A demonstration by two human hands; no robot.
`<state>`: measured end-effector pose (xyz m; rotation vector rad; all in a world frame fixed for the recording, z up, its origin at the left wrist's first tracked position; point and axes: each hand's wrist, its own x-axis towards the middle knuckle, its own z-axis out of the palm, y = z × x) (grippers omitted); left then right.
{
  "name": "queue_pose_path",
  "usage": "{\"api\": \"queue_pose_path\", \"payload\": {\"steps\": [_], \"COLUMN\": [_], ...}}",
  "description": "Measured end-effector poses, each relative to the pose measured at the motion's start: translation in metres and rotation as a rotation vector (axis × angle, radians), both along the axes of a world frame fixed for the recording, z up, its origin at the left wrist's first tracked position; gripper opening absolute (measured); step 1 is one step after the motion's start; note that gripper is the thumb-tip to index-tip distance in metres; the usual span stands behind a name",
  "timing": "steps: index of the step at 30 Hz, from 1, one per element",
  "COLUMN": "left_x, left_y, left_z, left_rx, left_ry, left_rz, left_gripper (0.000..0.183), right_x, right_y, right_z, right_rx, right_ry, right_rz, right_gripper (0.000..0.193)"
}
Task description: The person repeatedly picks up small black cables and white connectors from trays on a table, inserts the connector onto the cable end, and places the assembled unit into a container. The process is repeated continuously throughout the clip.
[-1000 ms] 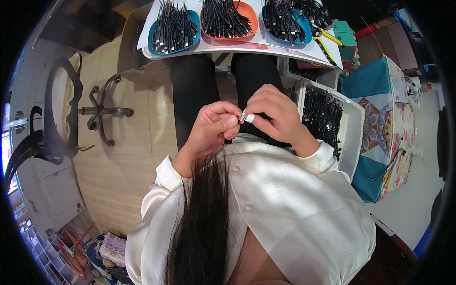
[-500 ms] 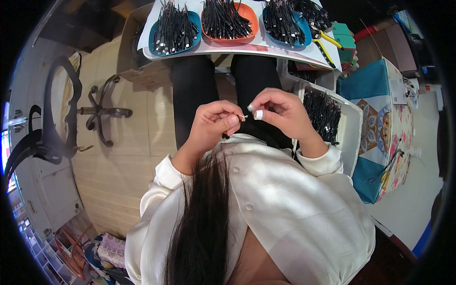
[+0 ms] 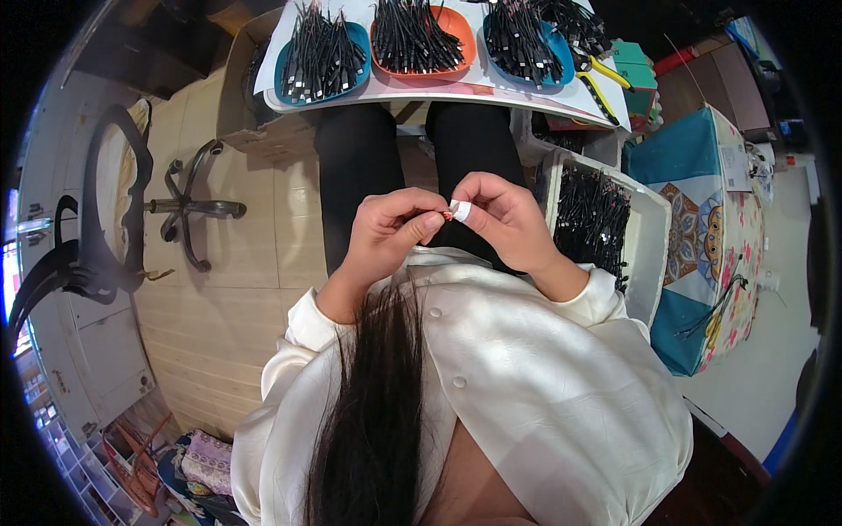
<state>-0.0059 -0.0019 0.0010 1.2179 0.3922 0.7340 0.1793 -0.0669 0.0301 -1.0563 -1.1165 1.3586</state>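
My left hand (image 3: 386,230) pinches the end of a thin cable between thumb and forefinger, above my lap. Fine red and white wires (image 3: 448,215) stick out past its fingertips; most of the cable is hidden inside the hand. My right hand (image 3: 507,226) has white wrapping on the thumb and a fingertip. Its thumb and forefinger are closed on the wire ends, right up against the left fingertips. The exact wire it grips is too small to make out.
Ahead stands a white table (image 3: 403,90) with a blue tray (image 3: 282,77), an orange tray (image 3: 474,42) and another blue tray (image 3: 568,63), all heaped with black cables. Yellow-handled pliers (image 3: 598,98) lie beside them. A white bin (image 3: 647,263) of cables is at right, a cardboard box (image 3: 263,140) at left.
My right hand has moved left to the left hand, and its thumb and forefinger have closed on the wire ends. The left hand has barely moved.
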Motion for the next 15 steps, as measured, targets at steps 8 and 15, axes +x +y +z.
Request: {"api": "queue_pose_path", "payload": {"steps": [8,15], "left_x": [0.002,0.008], "left_y": [-0.001,0.000], "left_z": [-0.001,-0.007], "left_rx": [-0.703,-0.846], "left_ry": [-0.363,-0.479], "left_rz": [-0.303,-0.480], "left_gripper": [0.011,0.010], "right_x": [0.019,0.017], "right_y": [0.017,0.031], "right_z": [-0.008,-0.002], "right_rx": [0.344,0.620], "right_ry": [-0.016,-0.184], "right_rz": [0.061,0.111], "right_gripper": [0.015,0.015]}}
